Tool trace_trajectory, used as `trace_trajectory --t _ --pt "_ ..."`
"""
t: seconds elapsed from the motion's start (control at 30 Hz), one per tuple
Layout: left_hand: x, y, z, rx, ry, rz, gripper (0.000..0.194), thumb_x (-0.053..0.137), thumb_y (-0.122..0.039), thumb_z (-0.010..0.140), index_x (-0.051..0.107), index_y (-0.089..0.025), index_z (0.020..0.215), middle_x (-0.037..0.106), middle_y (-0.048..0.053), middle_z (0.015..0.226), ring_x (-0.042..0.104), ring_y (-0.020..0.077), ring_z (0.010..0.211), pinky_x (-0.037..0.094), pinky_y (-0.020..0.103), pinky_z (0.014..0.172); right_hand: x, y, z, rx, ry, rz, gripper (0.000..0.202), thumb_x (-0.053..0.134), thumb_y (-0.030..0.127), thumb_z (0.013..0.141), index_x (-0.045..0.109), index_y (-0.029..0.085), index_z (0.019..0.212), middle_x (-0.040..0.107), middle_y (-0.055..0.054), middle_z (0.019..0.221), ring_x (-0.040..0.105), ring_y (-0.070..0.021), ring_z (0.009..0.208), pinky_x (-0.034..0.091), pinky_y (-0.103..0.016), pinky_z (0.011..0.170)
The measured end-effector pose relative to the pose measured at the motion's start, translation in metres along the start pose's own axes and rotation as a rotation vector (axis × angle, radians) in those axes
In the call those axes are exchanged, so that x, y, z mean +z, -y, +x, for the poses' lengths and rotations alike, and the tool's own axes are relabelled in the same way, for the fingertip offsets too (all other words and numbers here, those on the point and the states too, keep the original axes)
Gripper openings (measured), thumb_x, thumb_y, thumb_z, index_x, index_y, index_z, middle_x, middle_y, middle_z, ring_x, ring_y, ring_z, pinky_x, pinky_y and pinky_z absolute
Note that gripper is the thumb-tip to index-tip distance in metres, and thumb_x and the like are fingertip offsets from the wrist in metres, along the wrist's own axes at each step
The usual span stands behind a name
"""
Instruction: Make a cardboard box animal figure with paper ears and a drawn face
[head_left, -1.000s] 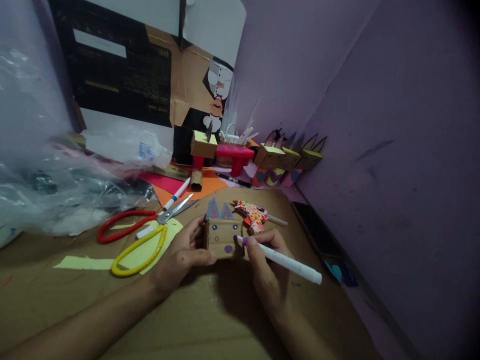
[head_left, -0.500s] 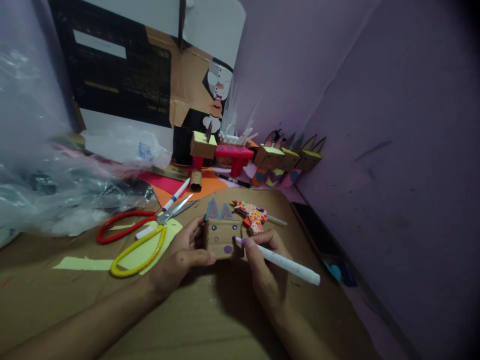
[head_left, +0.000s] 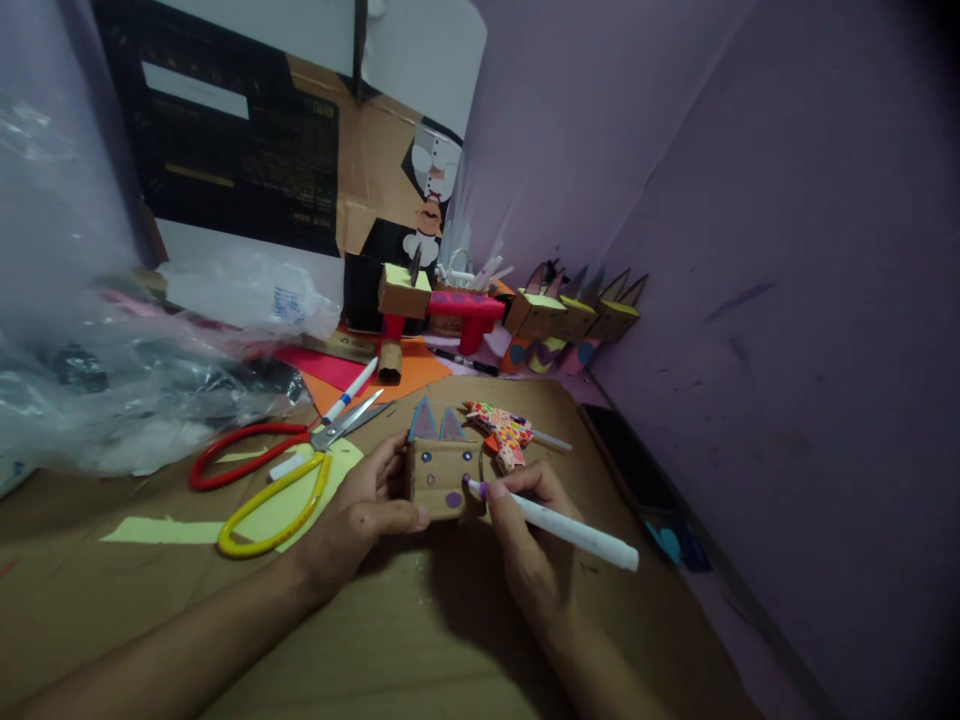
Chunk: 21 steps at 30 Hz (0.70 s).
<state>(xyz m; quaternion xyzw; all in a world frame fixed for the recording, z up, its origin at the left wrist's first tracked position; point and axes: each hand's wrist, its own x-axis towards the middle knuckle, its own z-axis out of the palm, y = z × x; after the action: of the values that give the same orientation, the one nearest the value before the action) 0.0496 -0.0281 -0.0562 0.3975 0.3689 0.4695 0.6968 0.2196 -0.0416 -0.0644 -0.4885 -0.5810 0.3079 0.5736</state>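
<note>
My left hand (head_left: 373, 510) grips a small cardboard box (head_left: 442, 468) by its left side, thumb on the lower front edge. Two pointed ears outlined in blue stand on the box, and its front bears small drawn circles and a purple dot. Between the fingers of my right hand (head_left: 534, 535) is a white marker (head_left: 577, 532); its purple tip touches the right part of the box front. Just behind lies a colourful patterned glue gun (head_left: 504, 432).
Scissors (head_left: 319, 440) with red and yellow handles lie at left on yellow paper. Plastic bags (head_left: 150, 370) fill the far left. Cardboard animal figures (head_left: 536, 312) stand along the back. A dark phone-like object (head_left: 626, 455) lies by the right wall.
The whole view has shifted very slightly. A darker purple mark shows at the marker tip on the right of the box front. Both hands keep their holds.
</note>
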Motion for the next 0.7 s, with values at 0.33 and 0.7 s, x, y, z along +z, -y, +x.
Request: trace_trajectory --t 0.33,0.7 --pt "0.0004 -0.0010 0.0007 -0.003 -0.012 0.015 0.071 0.070 -0.010 0.055 0.049 -0.018 0.122 0.060 0.010 0.126 0.052 0.0315 0.120 0.041 0.042 0.101 -0.0026 0.0036 0.0028 -0.080 -0.028 -0.071 0.020 0.056 0.027 0.082 0.050 0.021 0.065 0.055 0.005 0.050 0.050 -0.0106 0.042 0.035 -0.020 0.042" --pt "0.0002 -0.0004 0.0004 -0.008 -0.024 0.021 0.068 0.071 -0.011 0.054 0.052 -0.021 0.118 0.062 0.006 0.123 0.052 0.0301 0.119 0.043 0.038 0.098 -0.0022 0.0069 0.0053 -0.079 -0.095 -0.110 0.021 0.056 0.028 0.081 0.049 0.021 0.063 0.049 0.007 0.047 0.045 -0.0089 0.041 0.033 -0.018 0.040"
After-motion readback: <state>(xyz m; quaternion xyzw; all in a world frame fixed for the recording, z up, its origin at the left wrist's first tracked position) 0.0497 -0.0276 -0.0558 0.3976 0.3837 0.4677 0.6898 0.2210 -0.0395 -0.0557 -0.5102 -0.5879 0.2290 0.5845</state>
